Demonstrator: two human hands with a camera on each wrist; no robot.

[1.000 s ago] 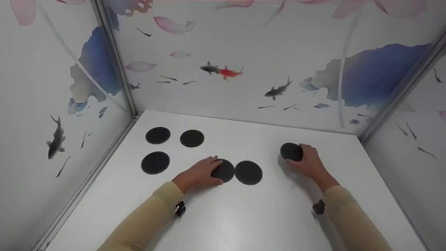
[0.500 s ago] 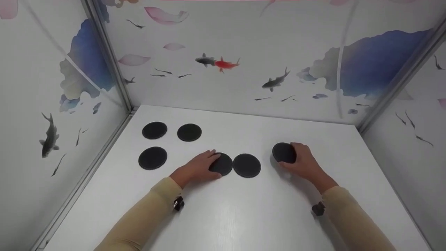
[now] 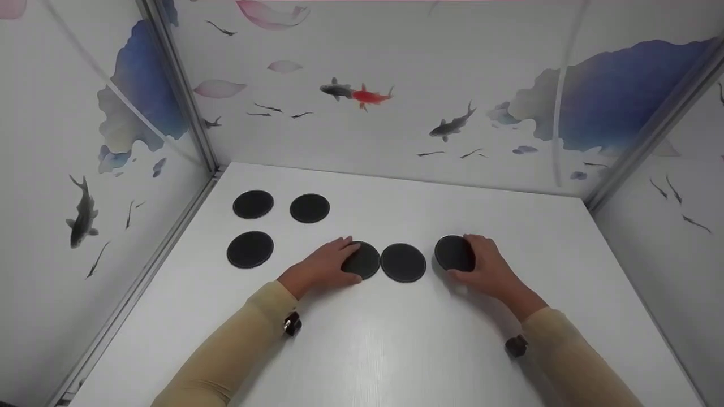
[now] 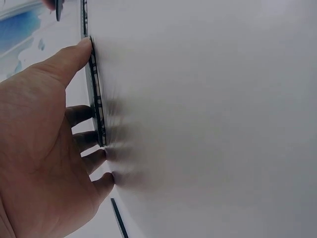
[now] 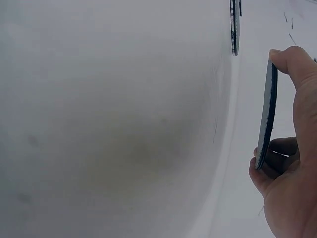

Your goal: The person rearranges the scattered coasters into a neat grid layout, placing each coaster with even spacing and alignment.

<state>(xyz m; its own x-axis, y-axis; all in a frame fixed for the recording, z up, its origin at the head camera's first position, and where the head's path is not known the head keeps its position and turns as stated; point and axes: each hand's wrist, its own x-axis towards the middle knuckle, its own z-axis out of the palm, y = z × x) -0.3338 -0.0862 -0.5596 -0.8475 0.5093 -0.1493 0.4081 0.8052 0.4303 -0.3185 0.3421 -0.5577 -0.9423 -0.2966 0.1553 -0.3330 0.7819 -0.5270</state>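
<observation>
Thumb and fingers of my left hand (image 3: 322, 265) grip a black round coaster (image 3: 362, 262) by its edges as it lies flat on the white table. In the left wrist view, the thumb is on the near rim of this coaster (image 4: 96, 94). Directly to its right, touching or nearly so, lies a second black coaster (image 3: 403, 263). My right hand (image 3: 495, 268) pinches a third coaster (image 3: 454, 254) between thumb and fingers. The right wrist view shows that held coaster (image 5: 267, 114) slightly tilted and raised off the table, with its pale underside visible.
At the table's back left lie three more black coasters: one in the far corner (image 3: 253, 204), one to its right (image 3: 310, 208) and one in front (image 3: 250, 249). White panels printed with fish and petals enclose the white table (image 3: 362, 350) on the left, back and right.
My right hand has brought its coaster leftward and a little nearer, closer to the middle pair. The left hand keeps its place on its coaster. The head view has shifted slightly.
</observation>
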